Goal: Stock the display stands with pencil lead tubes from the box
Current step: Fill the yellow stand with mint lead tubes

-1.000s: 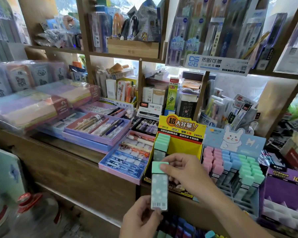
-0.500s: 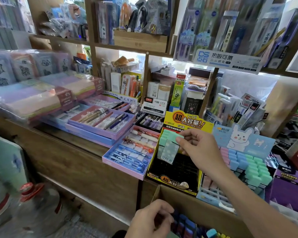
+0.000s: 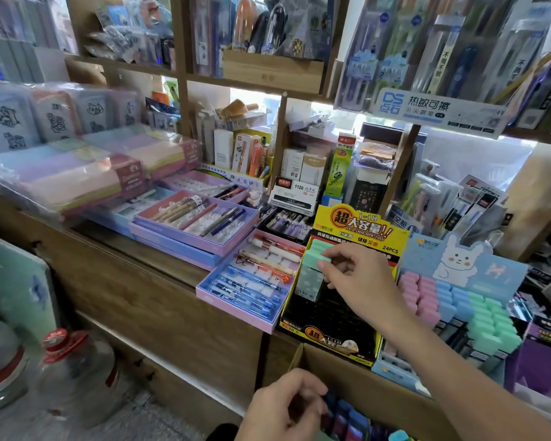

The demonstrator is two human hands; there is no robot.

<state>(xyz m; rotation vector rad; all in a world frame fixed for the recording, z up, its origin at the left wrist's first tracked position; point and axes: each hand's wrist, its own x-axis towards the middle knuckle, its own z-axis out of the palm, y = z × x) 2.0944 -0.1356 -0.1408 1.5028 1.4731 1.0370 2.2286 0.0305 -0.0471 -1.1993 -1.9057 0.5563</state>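
Moved: 1 tube point(image 3: 309, 281), now at stand point(image 3: 330, 323) top-left corner, my right hand point(image 3: 360, 281) pinching it. My left hand point(image 3: 283, 405) curled inside box point(image 3: 372, 380); contents, cannot tell.

Yellow stand point(image 3: 360, 224) left of rabbit stand point(image 3: 465, 265), box point(image 3: 363, 377) in front

- The scene is brightly and evenly lit; daylight is admitted from behind the shelves point(image 3: 279, 138), where the openings are blown out white.
- Glare is thrown off the plastic-wrapped packs point(image 3: 77, 167).
- Straight lines are bowed toward the edges.
- The water bottle point(image 3: 77, 370) at lower left and the left hand point(image 3: 287, 405) are softened by blur.
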